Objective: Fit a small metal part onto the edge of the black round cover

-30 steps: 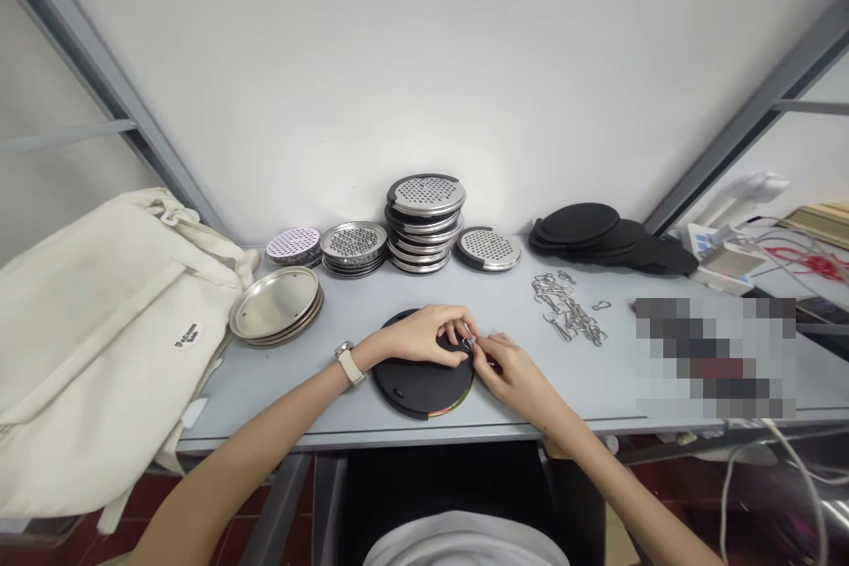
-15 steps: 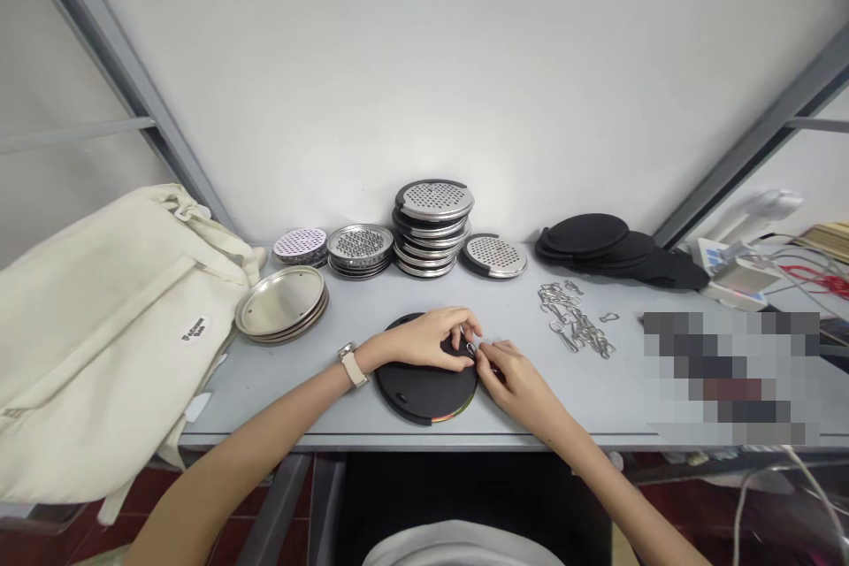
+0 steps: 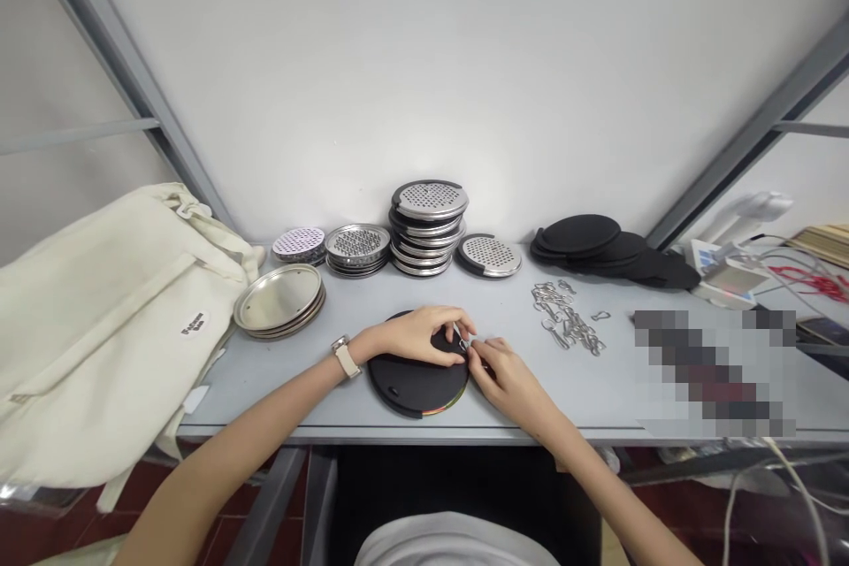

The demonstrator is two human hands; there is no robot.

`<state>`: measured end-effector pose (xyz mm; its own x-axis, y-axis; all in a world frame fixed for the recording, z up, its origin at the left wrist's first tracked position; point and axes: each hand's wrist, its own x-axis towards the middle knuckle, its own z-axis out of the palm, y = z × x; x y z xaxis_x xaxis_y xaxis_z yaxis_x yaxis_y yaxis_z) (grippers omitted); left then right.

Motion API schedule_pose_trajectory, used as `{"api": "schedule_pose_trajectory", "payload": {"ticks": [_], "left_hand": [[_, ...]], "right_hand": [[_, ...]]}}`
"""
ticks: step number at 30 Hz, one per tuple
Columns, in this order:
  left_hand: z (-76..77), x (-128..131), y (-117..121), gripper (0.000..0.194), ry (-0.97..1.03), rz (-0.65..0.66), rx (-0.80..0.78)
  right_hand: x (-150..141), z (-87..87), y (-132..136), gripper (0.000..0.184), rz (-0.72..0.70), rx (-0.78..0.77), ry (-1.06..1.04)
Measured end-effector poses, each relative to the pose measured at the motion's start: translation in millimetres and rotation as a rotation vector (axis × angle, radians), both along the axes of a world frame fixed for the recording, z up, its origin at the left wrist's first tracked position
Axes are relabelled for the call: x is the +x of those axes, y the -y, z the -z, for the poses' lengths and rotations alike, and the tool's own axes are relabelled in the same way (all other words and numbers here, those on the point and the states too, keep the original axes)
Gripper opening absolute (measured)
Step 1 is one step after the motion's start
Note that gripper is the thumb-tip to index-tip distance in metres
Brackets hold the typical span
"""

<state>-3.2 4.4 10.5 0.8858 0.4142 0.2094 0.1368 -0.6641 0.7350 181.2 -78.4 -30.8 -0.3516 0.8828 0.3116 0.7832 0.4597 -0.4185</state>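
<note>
A round black disc (image 3: 417,385) lies flat near the table's front edge, a strip of coloured lining showing along its lower right rim. My left hand (image 3: 417,336) reaches across its upper part, thumb and bent fingers closed about a small metal carabiner (image 3: 463,343) at the disc's right edge. From the right, my right hand (image 3: 499,371) pinches at that same carabiner, its fingertips meeting those of the left. Exactly where the carabiner joins the disc is hidden by the fingers.
Loose metal carabiners (image 3: 569,318) lie right of my hands. Behind stand stacks of round graters (image 3: 428,230) and a single grater (image 3: 494,256). Black round covers (image 3: 584,237) are piled at the back right. Plain metal discs (image 3: 279,299) and a cream bag (image 3: 119,327) are at left.
The view has shifted slightly, so everything sits a little further left. Both hands stay at the carabiner on the disc's edge, with only small finger movements.
</note>
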Motion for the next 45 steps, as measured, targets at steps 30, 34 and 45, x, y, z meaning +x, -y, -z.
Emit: {"api": "schedule_pose_trajectory", "payload": {"ticks": [30, 34, 45], "left_hand": [[0.3, -0.5, -4.5, 0.043, 0.001, -0.003, -0.131], [0.4, -0.5, -4.6, 0.042, 0.001, 0.001, -0.119], [-0.7, 1.1, -1.2, 0.039, 0.026, 0.009, -0.126]], "right_hand": [[-0.2, -2.6, 1.8, 0.026, 0.003, 0.007, -0.015], [0.4, -1.2, 1.4, 0.027, -0.001, 0.010, -0.025], [3.3, 4.2, -0.6, 0.023, 0.011, -0.021, -0.013]]}}
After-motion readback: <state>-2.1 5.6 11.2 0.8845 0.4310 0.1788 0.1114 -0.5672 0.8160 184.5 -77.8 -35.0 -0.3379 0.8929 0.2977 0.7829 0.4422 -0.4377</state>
